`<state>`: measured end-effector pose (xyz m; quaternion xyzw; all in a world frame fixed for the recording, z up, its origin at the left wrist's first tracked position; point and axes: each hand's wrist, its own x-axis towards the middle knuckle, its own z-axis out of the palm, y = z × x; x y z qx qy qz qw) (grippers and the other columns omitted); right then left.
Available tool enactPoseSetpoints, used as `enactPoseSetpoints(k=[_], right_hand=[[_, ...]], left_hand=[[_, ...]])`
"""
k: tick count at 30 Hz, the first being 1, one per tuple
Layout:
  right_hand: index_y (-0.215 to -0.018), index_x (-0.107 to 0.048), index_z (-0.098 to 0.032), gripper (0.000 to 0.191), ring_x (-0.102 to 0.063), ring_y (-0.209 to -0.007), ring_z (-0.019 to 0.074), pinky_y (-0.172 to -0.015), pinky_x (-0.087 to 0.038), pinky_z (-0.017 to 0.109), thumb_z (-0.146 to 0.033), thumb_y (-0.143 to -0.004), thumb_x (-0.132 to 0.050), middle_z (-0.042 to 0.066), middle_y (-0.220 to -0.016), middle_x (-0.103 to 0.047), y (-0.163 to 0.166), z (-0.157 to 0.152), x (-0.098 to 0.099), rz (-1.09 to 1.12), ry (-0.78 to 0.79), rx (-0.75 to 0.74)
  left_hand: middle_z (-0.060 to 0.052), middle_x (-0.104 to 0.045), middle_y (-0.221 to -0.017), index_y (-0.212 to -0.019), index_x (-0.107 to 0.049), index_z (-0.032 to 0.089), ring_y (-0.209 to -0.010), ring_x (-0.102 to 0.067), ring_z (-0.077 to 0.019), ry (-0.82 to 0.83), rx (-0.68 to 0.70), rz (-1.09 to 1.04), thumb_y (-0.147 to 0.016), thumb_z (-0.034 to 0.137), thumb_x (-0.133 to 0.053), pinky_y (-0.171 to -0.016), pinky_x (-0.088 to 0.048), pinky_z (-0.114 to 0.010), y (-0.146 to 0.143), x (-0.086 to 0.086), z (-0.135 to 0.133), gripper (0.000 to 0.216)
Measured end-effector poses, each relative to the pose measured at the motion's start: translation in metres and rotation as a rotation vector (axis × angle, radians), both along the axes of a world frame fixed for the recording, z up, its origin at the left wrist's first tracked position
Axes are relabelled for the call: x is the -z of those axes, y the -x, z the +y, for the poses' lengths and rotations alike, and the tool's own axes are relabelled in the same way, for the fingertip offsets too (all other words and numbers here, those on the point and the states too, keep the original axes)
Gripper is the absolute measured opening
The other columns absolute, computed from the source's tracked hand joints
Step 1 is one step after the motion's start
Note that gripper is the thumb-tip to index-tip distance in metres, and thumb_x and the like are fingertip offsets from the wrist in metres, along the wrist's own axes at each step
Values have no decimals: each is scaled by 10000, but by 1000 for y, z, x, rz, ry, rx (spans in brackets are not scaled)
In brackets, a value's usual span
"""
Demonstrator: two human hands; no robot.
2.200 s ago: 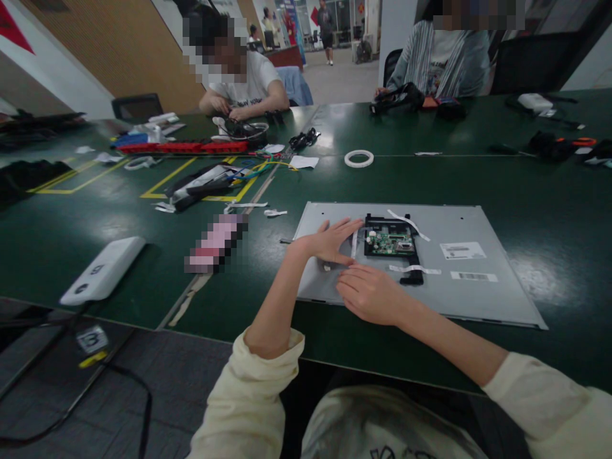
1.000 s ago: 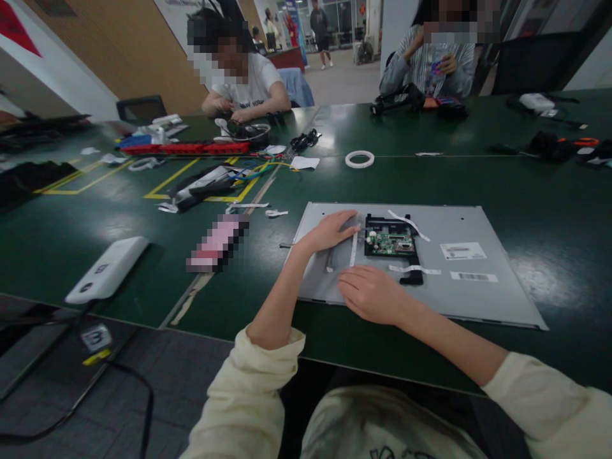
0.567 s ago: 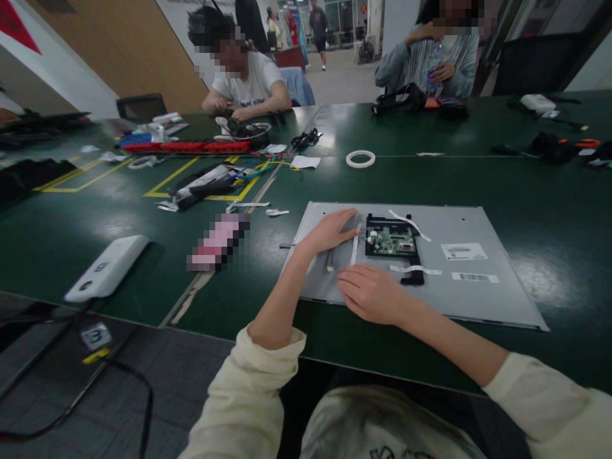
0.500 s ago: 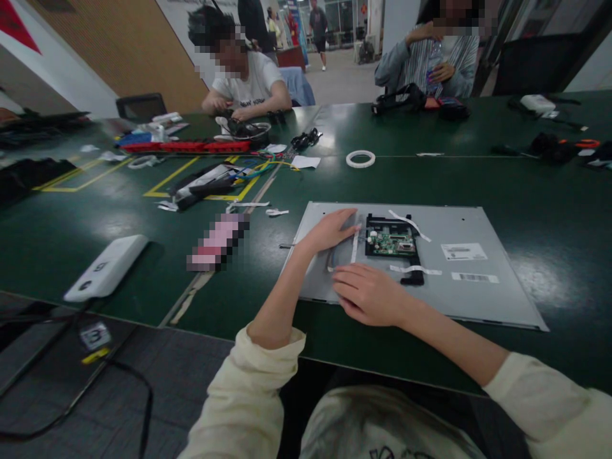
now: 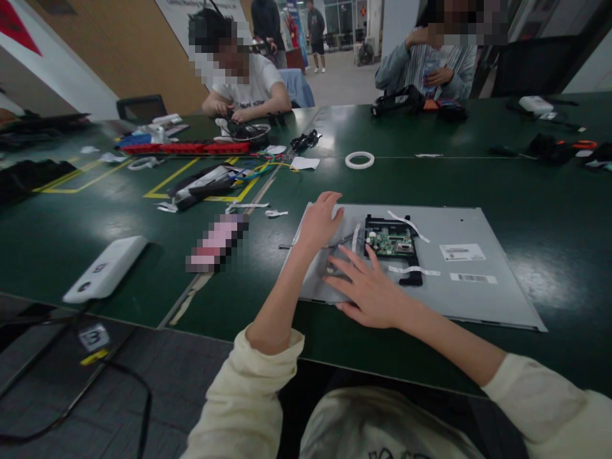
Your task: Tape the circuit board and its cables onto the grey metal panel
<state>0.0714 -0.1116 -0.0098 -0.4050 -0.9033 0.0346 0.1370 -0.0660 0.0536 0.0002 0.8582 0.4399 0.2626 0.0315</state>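
Snag risk: panel (image 5: pixel 431 254), right of frame centre.
Left hand (image 5: pixel 321 223) and right hand (image 5: pixel 371 291) both spread, fingers apart; a finger catching the wire (image 5: pixel 347 240) could peel the tape (image 5: pixel 356 231).

Below the left hand (image 5: pixel 319 223) and right hand (image 5: pixel 367 287), a panel (image 5: pixel 497 255) is showing silver-grey. Beyond the right hand, a circuit board (image 5: pixel 393 244) is showing green in a black frame (image 5: pixel 411 280) crossed by white tape (image 5: pixel 426 272). Sleeves (image 5: pixel 248 395) behind both hands are looking cream, the surrounding table (image 5: pixel 430 185) dark green.
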Motion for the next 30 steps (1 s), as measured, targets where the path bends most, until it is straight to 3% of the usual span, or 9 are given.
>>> enactPoseSetpoints(k=[7, 17, 26, 30], right_hand=[[-1363, -447, -279, 478, 4, -1418, 304, -1061, 4, 659, -465, -931, -366, 83, -1531, -187, -1, 4, 1, -20, -30, 56], [-1320, -494, -296, 443, -39, -1414, 302, -1051, -38, 670, -466, -941, -341, 79, -1500, -264, -15, 27, 10, -21, -80, 306], [-1336, -472, -254, 478, -112, -1383, 365, -995, -78, 725, -481, -946, -315, 117, -1459, -319, -70, 63, 29, -50, -39, 688], [-1370, -430, -221, 536, -215, -1347, 370, -996, -99, 727, -517, -941, -305, 129, -1430, -362, -92, 68, 33, -45, 14, 767]], left_hand=[[-93, -564, -1207, -1161, -554, 156, -1023, -584, -186, -6, 13, -31, -882, 207, -473, -906, -471, -332, -1, -1, -1, 295], [-76, -582, -1163, -1119, -574, 166, -996, -592, -181, -31, -24, -16, -895, 215, -449, -888, -476, -312, 1, -3, -4, 261], [-80, -618, -1113, -1057, -616, 167, -982, -600, -192, 46, -49, 104, -910, 244, -430, -879, -478, -316, 1, -6, -6, 249], [-80, -638, -1045, -1008, -632, 163, -925, -610, -188, 67, -23, 158, -915, 242, -405, -839, -485, -308, 1, -7, -7, 258]])
